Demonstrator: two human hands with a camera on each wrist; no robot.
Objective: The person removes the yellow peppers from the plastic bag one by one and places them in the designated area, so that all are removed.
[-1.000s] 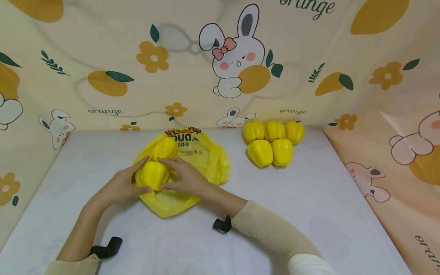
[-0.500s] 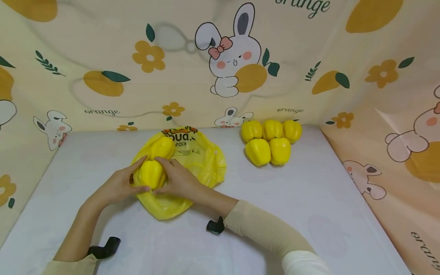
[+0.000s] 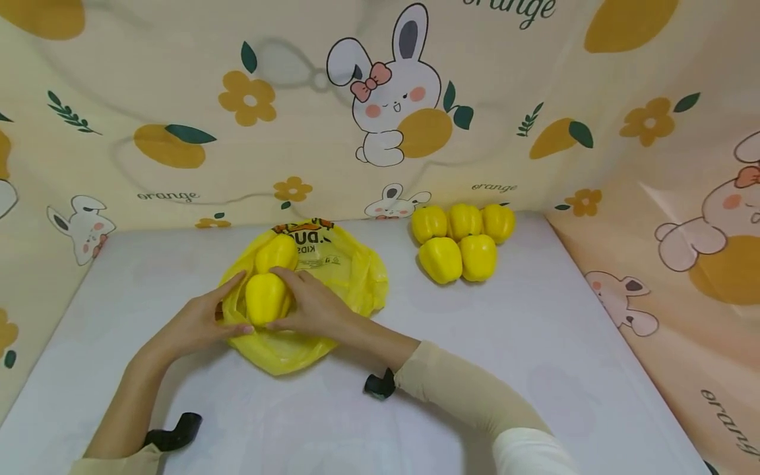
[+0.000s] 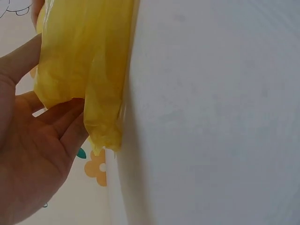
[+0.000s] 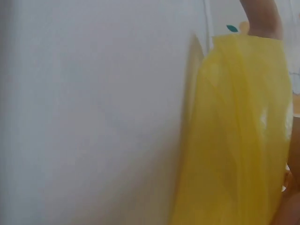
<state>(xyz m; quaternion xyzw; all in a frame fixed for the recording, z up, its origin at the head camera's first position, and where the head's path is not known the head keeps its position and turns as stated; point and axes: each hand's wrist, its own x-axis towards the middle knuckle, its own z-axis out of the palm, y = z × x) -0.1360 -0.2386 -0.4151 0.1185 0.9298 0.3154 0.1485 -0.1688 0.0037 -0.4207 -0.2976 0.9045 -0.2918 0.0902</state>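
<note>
A yellow plastic bag (image 3: 356, 277) with dark print lies spread open on the table. Inside its mouth, my right hand (image 3: 317, 307) holds a yellow bell pepper (image 3: 265, 300) between thumb and fingers. Another bell pepper (image 3: 277, 252) lies just beyond it in the bag. My left hand (image 3: 198, 323) grips the bag's left edge, its thumb at the near side of the held pepper. In the left wrist view, the left hand's fingers (image 4: 75, 133) go behind the hanging bag wall (image 4: 105, 75). The bag wall (image 5: 234, 140) conceals most of the right hand in the right wrist view.
Several more yellow bell peppers (image 3: 463, 241) stand grouped in two rows at the back right of the white table (image 3: 505, 369). A printed cloth (image 3: 297, 99) rises behind the table and along its sides. Black wrist mounts (image 3: 175, 432) are on both forearms.
The head view has shifted slightly, so the scene slides a little left. The left hand has drawn slightly left of the held bell pepper; both hands stay at the bag's mouth.
</note>
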